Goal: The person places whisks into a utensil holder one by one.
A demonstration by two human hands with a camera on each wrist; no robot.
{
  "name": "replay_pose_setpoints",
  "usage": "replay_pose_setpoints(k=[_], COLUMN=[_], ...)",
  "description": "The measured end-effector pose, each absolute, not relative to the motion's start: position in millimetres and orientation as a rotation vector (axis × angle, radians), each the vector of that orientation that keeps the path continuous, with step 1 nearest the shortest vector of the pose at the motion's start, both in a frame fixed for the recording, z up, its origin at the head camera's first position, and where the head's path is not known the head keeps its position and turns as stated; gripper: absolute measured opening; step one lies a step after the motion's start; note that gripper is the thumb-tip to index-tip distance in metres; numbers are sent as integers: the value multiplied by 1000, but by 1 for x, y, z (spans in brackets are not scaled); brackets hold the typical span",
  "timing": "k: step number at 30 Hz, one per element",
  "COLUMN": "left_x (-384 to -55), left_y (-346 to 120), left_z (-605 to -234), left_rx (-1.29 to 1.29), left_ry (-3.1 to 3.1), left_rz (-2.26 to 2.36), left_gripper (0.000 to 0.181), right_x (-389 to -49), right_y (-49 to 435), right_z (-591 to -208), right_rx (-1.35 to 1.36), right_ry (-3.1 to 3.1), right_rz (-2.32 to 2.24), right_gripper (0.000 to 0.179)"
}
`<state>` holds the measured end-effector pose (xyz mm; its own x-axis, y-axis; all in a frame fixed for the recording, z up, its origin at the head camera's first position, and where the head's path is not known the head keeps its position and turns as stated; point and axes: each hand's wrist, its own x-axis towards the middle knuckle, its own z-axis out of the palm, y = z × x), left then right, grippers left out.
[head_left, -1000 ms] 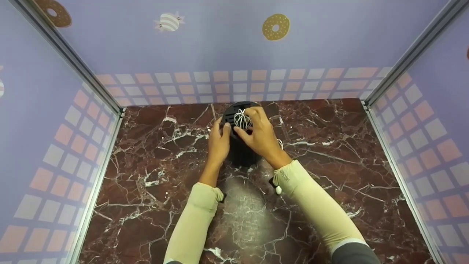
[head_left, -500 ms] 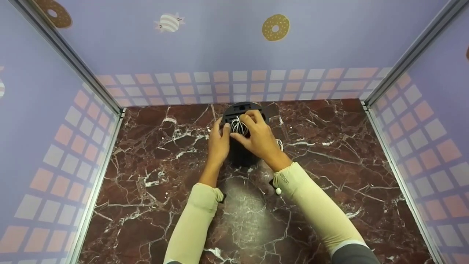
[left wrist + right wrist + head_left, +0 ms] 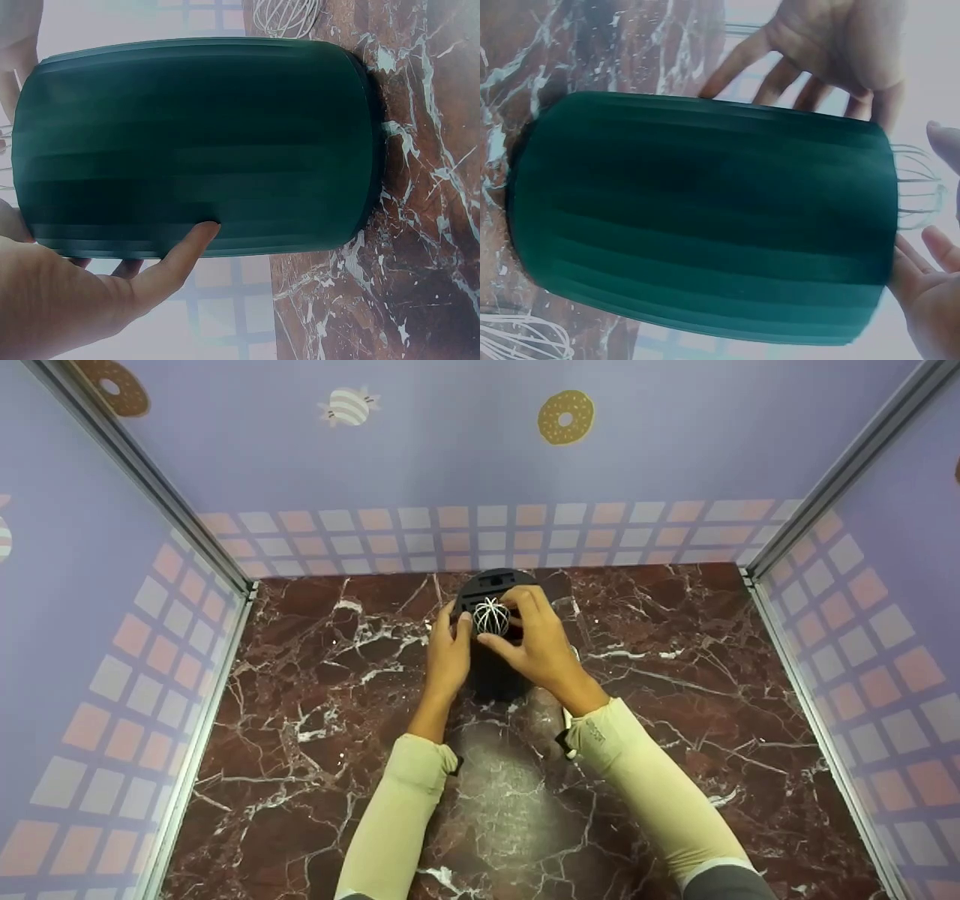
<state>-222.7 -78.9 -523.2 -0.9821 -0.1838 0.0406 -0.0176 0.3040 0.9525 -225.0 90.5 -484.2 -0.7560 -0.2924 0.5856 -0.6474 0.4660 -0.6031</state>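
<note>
A dark green, ribbed utensil holder (image 3: 195,150) with a slotted black top (image 3: 495,580) stands upright near the back wall. My left hand (image 3: 448,652) grips its left side, thumb by the rim and fingers along the wall. A wire whisk (image 3: 490,617) is in the holder, its loops sticking up out of the top and its handle hidden inside. Around those loops my right hand (image 3: 541,641) has its thumb and fingers spread, with gaps to the wires in the right wrist view. Another whisk (image 3: 529,335) lies on the table, mostly covered by my right hand in the head view.
Dark red marbled tabletop (image 3: 337,810) spreads in front and to both sides. A patterned purple wall (image 3: 450,457) closes the back, close behind the holder. Side panels with metal frame edges (image 3: 817,735) bound the left and right.
My right hand has moved the whisk slightly down and left into the holder, then its fingers have loosened from the loops. My left hand keeps its grip in place.
</note>
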Motion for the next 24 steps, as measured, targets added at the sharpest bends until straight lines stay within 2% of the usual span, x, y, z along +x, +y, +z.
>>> replay_pose_setpoints(k=[14, 24], left_x=[-224, -223], left_y=[-76, -76], left_z=[-524, -523], left_rx=[204, 214], left_ry=[-2384, -2381], left_rz=[-1785, -1789], left_gripper=[48, 49], right_x=[-219, -224], right_y=[140, 183], right_z=[-461, -469], right_rx=[544, 314], right_ry=[-2284, -2192], right_rz=[1427, 1525], right_gripper=[50, 45])
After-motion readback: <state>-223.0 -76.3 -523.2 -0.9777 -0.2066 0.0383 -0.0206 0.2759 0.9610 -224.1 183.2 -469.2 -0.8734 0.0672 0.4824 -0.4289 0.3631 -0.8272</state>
